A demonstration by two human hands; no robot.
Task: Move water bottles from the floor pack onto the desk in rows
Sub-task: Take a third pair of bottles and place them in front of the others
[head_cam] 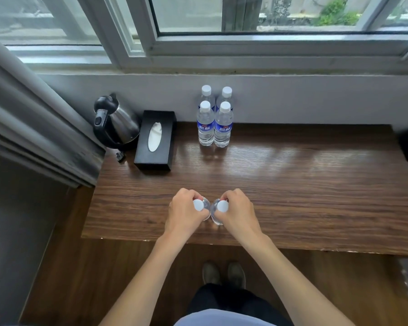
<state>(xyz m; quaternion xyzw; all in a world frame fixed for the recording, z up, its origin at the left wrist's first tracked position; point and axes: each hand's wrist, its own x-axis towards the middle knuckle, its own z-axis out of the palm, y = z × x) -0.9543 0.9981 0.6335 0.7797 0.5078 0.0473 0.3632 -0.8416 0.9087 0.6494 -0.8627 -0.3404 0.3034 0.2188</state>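
At the far left of the wooden surface (292,184) stands a steel kettle (118,123), and just beside it a black tissue box (156,140). Further right, four water bottles (214,121) stand upright in two rows near the wall. Near the front edge, the left hand (185,214) holds its grip closed around one bottle (200,205) under the cap; the right hand (237,211) grips a second bottle (220,208) the same way, the two bottles just beside each other.

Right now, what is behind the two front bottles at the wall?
Two more bottles stand behind the front bottles; only their caps and shoulders show, the rest is covered.
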